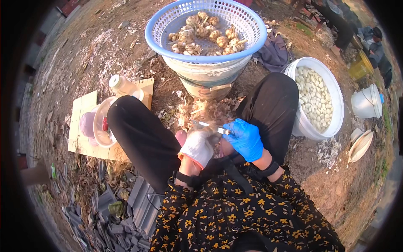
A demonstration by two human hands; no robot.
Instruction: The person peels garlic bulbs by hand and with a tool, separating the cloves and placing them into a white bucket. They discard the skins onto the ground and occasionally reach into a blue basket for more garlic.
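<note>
Garlic bulbs [222, 41] in basket [205, 59]; right of it, cloves [314, 98] in bucket [337, 111]

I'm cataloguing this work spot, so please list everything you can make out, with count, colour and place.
Basket: one, blue, top centre
Garlic bulbs: many, tan, in basket
Bucket: at least one, off-white, under basket
Clove bucket: one, white, right
Peeled cloves: many, cream, in clove bucket
Pail: one, whitish, far right
Container: one, yellow, upper right
Cloth: one, dark, beside clove bucket
Cardboard: tan, left
Jar: one, cream, on cardboard
Bowl: one, pale, on cardboard
Tiles: many, grey, lower left
Co-worker: at least one, dark clothes, upper right
Knife: one, white-handled, centre
Left hand: one, white glove, centre
Right hand: one, blue glove, holding knife
</note>
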